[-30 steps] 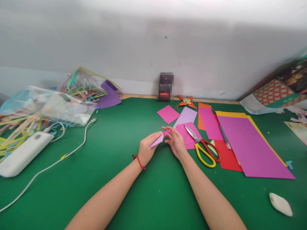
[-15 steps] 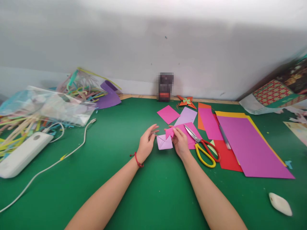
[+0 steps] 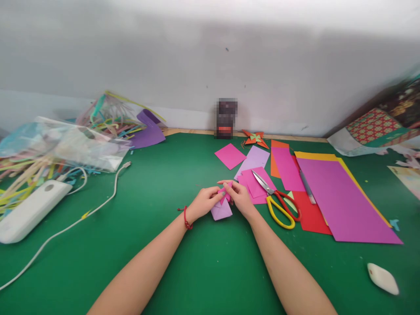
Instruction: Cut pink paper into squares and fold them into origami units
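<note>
Between my hands is a small piece of folded paper, pink at the top with a lilac square part hanging below. My left hand pinches its left side, thumb on top. On its upper right side, my right hand grips the pink part with thumb and fingers. The fingers partly cover the folds. Just right of my right hand, scissors with one red and one yellow handle lie with their blades over pink paper sheets. A pink square and a lilac sheet lie beyond my hands.
At right are a purple sheet, a red sheet, a pen and a white oval object. An orange paper star sits at the back. A white power bank, cable and paper strips occupy the left.
My left hand has moved in and closed on the folded paper. Both hands have drawn together with it, slightly nearer to me, and the lilac part has tilted.
</note>
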`<state>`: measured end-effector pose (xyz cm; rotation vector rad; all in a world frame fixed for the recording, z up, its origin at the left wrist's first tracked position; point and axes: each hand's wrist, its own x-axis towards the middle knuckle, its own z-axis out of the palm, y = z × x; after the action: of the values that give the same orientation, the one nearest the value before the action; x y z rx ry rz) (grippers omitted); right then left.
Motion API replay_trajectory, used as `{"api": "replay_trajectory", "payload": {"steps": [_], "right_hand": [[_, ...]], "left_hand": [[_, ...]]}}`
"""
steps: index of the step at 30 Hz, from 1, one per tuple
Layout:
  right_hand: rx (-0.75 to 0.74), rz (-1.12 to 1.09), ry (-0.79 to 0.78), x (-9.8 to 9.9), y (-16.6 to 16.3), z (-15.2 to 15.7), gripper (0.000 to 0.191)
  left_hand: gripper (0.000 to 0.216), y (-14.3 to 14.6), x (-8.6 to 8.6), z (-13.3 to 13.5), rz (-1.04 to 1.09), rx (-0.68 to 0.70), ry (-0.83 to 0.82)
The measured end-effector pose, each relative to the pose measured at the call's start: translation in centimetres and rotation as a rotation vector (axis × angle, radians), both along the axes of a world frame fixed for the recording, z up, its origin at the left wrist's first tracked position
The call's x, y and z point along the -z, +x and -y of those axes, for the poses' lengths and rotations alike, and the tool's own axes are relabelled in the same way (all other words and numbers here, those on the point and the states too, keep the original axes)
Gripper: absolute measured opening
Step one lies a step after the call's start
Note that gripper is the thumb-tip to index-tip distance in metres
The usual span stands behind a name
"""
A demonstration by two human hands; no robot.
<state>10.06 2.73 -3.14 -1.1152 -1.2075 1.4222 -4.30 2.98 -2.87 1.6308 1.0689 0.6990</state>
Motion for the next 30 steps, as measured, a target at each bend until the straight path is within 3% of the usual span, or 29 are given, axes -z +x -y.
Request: {"api": "replay_trajectory", "payload": {"steps": [11, 19, 25, 30], "right_hand": [[-0.002, 0.045, 0.018, 0.76, 0.03, 0.10, 0.036], [0.003, 0.032, 0.030, 0.73, 0.19, 0.05, 0.048], [0.023, -0.001, 0.053, 0.30, 0.12, 0.16, 0.042], [0.088, 0.050, 0.078, 0.02, -0.04, 0.06, 0.033]], "left_hand": [[0.034, -0.10, 0.10, -0.04, -0.021, -0.010, 0.004], [0.031, 0.02, -0.21, 0.05, 0.041, 0.019, -0.043], [0.031, -0.03, -0.37, 0.09, 0.076, 0.041, -0.095], [0.031, 0.00, -0.09, 0.04, 0.012, 0.009, -0.025]]}}
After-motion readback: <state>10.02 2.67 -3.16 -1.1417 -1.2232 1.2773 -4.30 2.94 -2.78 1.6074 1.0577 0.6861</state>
